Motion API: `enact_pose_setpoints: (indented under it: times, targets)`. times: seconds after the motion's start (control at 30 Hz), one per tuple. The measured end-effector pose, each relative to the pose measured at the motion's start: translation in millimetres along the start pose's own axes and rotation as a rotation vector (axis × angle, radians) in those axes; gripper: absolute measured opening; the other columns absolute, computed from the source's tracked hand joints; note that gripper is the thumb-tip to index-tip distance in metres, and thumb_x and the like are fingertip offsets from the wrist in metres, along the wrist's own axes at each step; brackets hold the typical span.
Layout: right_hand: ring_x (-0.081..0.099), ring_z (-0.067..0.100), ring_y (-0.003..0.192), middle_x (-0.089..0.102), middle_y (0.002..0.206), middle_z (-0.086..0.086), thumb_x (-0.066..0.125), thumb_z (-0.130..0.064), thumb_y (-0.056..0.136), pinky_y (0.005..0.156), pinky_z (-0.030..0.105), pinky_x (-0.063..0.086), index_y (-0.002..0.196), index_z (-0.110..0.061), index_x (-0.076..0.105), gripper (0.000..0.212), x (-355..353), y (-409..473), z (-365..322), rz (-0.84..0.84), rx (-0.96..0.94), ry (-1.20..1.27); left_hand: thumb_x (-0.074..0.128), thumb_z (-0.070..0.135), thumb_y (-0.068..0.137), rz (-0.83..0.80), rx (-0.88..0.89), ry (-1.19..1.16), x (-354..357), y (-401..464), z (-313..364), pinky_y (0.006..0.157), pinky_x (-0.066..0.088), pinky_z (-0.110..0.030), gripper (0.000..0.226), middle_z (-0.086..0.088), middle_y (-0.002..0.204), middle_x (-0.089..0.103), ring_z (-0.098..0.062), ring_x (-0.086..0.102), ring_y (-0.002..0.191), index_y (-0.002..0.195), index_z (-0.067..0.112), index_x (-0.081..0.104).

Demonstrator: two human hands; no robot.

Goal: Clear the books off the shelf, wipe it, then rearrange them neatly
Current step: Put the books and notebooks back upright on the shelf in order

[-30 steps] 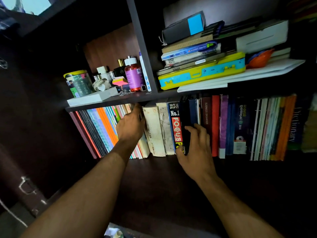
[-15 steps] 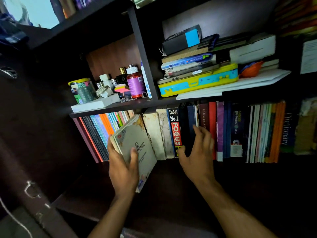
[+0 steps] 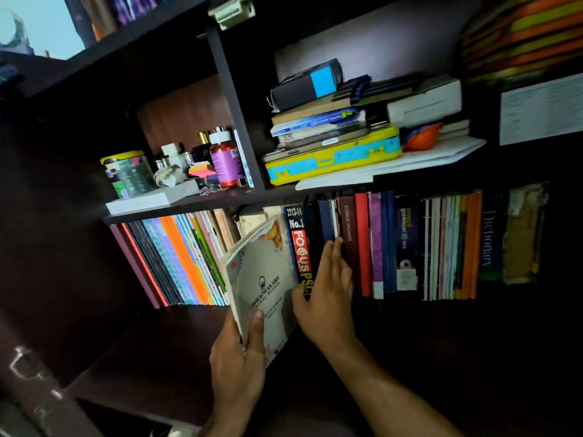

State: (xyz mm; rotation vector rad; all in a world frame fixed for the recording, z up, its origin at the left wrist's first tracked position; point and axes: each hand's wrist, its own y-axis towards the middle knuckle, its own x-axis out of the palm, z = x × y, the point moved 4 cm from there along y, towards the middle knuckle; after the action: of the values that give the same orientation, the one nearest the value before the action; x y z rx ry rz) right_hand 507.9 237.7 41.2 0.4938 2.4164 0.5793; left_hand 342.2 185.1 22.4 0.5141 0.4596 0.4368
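A dark shelf (image 3: 176, 339) carries a row of upright books (image 3: 410, 244), thin coloured ones at the left and thicker ones to the right. My left hand (image 3: 236, 364) grips the lower end of a pale school book (image 3: 262, 279), tilted out in front of the row, thumb across its cover. My right hand (image 3: 325, 288) lies flat with straight fingers against the spines of a dark book and the blue "Focus" book (image 3: 299, 247), which stand in the row.
The shelf above holds a yellow and blue case (image 3: 334, 159) under stacked books, a purple-labelled bottle (image 3: 222, 162), a jar (image 3: 127, 173) and small items. A dictionary (image 3: 490, 238) stands at the row's right end. A metal latch (image 3: 22, 364) shows at lower left.
My left hand has pulled the pale school book out of the row and moved it right, in front of the thick white books. My right hand stays against the dark spines.
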Motion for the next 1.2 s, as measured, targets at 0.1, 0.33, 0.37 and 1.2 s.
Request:
enact_pose_setpoints:
  times: [0.1,0.33,0.37,1.2]
  targets:
    - [0.006,0.016,0.149,0.0,0.17,-0.001,0.06,-0.018,0.092,0.124,0.039,0.022,0.162,-0.016,-0.002,0.094,-9.2,3.1,-0.9,0.098,0.021,0.169,0.063,0.04,0.097,-0.024,0.023,-0.037,10.8,3.6,5.2,0.071,0.049,-0.006,0.022,0.029,0.091,0.07,0.017,0.065,0.083,0.119,0.037,0.064]
    - [-0.002,0.017,0.153,-0.019,0.168,-0.005,0.059,-0.027,0.094,0.125,0.04,0.013,0.162,-0.018,-0.008,0.096,-3.2,10.2,1.6,-0.067,-0.002,0.138,0.055,0.056,0.092,-0.036,0.123,-0.044,27.0,1.1,4.6,0.092,0.055,-0.03,0.049,0.02,0.118,0.072,-0.003,0.067,0.112,0.128,0.025,0.068]
    - [-0.004,0.018,0.153,-0.022,0.168,-0.004,0.058,-0.028,0.095,0.125,0.039,0.009,0.162,-0.018,-0.009,0.095,-2.5,10.4,1.9,-0.095,-0.011,0.118,0.053,0.056,0.092,-0.045,0.148,-0.012,27.4,0.3,6.0,0.092,0.054,-0.026,0.052,0.018,0.121,0.071,-0.002,0.067,0.113,0.13,0.023,0.067]
    - [0.01,0.015,0.154,0.008,0.169,-0.004,0.058,-0.016,0.095,0.126,0.04,0.019,0.162,-0.028,-0.003,0.092,-13.8,25.2,12.7,-0.153,-0.012,0.166,0.045,0.067,0.092,-0.153,0.066,-0.031,58.5,14.5,17.3,0.101,0.051,-0.034,0.061,0.017,0.136,0.063,-0.006,0.059,0.124,0.144,0.035,0.049]
